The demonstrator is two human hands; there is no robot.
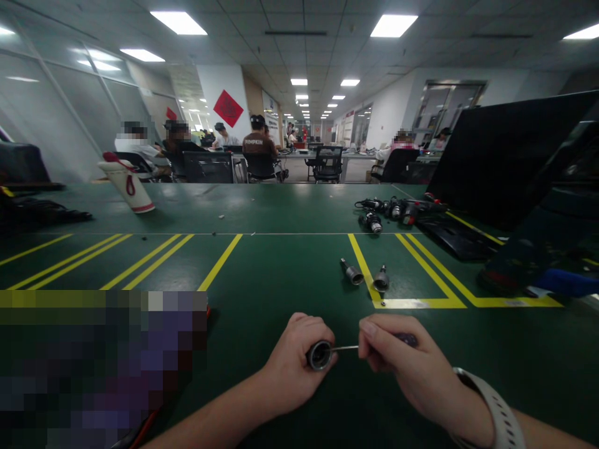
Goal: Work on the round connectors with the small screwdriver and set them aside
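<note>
Okay, PUMPKIN readable on brown shirt, back. Left hand wraps metal socket above green table; right hand grips thin-shafted tool, shaft reaching socket's side, contact unclear.

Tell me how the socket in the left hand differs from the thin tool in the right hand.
The socket shows a wide, round, hollow opening; the tool shows a slim shaft. The socket's opening faces the camera, while the tool's shaft points sideways toward the socket. The left hand wraps around the socket; the right hand grips the tool, whose dark handle end sticks out. Both look at least partly metal.
</note>
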